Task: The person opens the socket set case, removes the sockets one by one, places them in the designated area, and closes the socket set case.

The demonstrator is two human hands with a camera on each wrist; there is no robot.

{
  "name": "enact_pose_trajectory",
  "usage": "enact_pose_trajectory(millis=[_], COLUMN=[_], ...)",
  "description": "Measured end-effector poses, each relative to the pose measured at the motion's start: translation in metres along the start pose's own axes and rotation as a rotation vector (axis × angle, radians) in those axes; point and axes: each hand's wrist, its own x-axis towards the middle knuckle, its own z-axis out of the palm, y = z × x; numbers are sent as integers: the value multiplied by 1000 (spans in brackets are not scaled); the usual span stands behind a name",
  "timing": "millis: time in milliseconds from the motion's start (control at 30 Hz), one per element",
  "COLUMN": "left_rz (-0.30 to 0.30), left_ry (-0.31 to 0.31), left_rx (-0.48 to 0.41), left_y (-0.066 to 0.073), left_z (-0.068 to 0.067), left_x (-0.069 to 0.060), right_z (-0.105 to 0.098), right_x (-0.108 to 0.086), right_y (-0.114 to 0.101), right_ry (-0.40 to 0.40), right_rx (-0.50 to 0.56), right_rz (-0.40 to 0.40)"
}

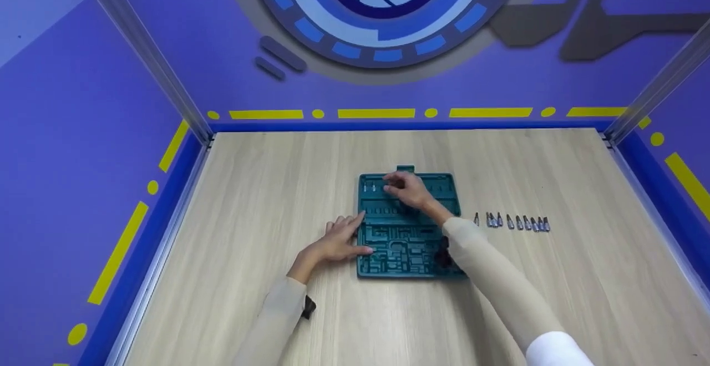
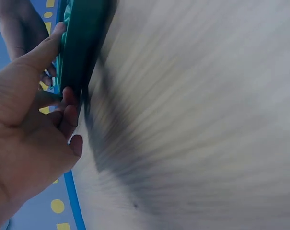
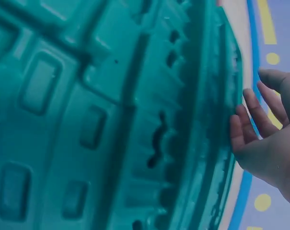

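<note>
An unfolded green tool case point(image 1: 396, 269) with moulded slots lies on the table. My left hand point(image 1: 335, 242) holds its left edge; the left wrist view has the thumb on the case's rim and the other fingers bent against its side. Over the upper half hovers my right hand point(image 1: 409, 189), fingers apart and slightly bent. Nothing shows between them in the right wrist view, where the hand point(image 3: 274, 129) appears beyond the case wall point(image 3: 226, 96). Two small metal bits point(image 1: 374, 187) sit in slots at the upper left.
To the right of the case, several metal bits point(image 1: 519, 222) stand in a row on the wooden table point(image 1: 266, 188). A case latch point(image 1: 405, 168) sticks out at the back edge. Blue-purple panels point(image 1: 166, 39) enclose the table at the back and sides.
</note>
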Motion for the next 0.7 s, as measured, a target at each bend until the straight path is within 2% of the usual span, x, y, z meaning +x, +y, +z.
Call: enact_pose_trajectory(millis=[100, 167, 367, 700], left_rz=[-9, -11, -42, -117], left_ry=[-39, -36, -16, -28], left_rx=[-9, -2, 40, 41], left_y=[1, 2, 8, 15], left_z=[-2, -3, -3, -3], left_x=[-1, 0, 1, 3], right_z=[9, 14, 26, 36], right_x=[3, 6, 10, 12], right_y=[2, 2, -2, -11], right_ry=[35, 61, 117, 98], right_rx=[-68, -120, -240, -357], right_rz=[-22, -25, 51, 132])
